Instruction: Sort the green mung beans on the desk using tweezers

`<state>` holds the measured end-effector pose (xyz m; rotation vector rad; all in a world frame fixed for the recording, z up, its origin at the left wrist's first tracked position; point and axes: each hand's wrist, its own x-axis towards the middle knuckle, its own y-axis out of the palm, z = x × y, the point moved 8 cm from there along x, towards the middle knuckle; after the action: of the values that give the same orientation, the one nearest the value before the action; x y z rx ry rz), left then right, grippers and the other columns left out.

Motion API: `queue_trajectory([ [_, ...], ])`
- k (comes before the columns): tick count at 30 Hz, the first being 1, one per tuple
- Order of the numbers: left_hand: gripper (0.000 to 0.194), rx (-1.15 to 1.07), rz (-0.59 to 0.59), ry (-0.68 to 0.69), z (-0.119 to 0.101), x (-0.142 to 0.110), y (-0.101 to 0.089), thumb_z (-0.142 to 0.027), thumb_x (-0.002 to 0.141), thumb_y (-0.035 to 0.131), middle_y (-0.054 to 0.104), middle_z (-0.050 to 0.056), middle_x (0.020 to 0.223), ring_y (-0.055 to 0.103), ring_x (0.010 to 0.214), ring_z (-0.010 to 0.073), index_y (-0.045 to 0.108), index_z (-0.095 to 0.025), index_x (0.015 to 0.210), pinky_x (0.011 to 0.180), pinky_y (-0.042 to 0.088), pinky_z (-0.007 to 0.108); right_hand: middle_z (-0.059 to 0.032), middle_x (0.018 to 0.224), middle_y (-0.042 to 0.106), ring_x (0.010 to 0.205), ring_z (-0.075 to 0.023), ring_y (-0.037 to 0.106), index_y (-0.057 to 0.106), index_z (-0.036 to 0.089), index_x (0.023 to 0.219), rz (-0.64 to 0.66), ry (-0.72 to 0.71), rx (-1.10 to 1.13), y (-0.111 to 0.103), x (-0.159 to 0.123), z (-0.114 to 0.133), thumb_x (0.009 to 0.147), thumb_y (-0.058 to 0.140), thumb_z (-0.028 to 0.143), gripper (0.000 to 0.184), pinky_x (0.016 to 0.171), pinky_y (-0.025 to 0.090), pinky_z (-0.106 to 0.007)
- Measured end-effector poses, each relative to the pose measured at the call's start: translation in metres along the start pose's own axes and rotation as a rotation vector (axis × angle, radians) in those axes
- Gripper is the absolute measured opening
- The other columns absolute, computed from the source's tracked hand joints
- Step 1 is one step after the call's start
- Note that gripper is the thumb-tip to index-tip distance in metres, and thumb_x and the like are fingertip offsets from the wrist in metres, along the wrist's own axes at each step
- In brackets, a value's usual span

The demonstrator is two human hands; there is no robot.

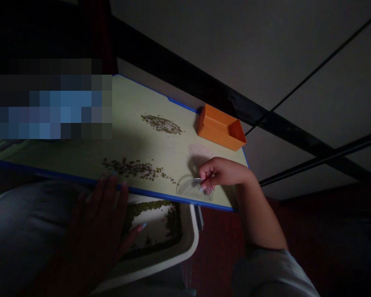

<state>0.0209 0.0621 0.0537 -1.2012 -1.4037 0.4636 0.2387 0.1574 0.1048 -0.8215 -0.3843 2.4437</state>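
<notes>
Curling over the clear dish (188,190) just below the frame's centre, the right hand (218,172) (I cannot tell whether it pinches anything) probably has it close for easy reach; lower left, the left hand (100,214) spreads loosely by the seeds (139,168), perhaps steadying the table (126,99).

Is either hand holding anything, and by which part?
Left hand: nothing visible. Right hand: fingers together at the clear dish; whether they grip anything can't be told.
</notes>
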Motion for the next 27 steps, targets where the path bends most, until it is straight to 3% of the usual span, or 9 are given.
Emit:
queue_trajectory([
  [11, 0.086, 0.005, -0.003, 0.006, -0.001, 0.002, 0.002, -0.066, 0.078, 0.033, 0.019, 0.021, 0.156, 0.017, 0.147, 0.0345, 0.010, -0.017, 0.144, 0.112, 0.025, 0.065, 0.0053, 0.053, 0.060, 0.047, -0.0064, 0.057, 0.049, 0.017, 0.065, -0.053, 0.012, -0.025, 0.000, 0.002, 0.002, 0.078, 0.069, 0.024, 0.024, 0.047, 0.041, -0.018],
  [19, 0.083, -0.014, -0.009, -0.016, -0.001, 0.001, 0.001, -0.064, 0.079, 0.034, 0.018, 0.019, 0.157, 0.015, 0.147, 0.0329, 0.012, -0.018, 0.144, 0.114, 0.021, 0.064, 0.0021, 0.055, 0.064, 0.047, -0.0083, 0.058, 0.050, 0.017, 0.063, -0.270, 0.058, -0.183, -0.029, -0.005, -0.006, 0.079, 0.065, 0.024, 0.023, 0.048, 0.043, -0.020],
  [27, 0.083, -0.012, -0.033, -0.009, 0.001, 0.001, 0.002, -0.065, 0.078, 0.033, 0.021, 0.019, 0.156, 0.018, 0.146, 0.0326, 0.015, -0.017, 0.144, 0.114, 0.021, 0.063, 0.0030, 0.055, 0.059, 0.048, -0.0079, 0.054, 0.055, 0.016, 0.068, -0.401, -0.005, -0.053, -0.047, -0.014, -0.008, 0.075, 0.068, 0.032, 0.022, 0.048, 0.043, -0.021],
])
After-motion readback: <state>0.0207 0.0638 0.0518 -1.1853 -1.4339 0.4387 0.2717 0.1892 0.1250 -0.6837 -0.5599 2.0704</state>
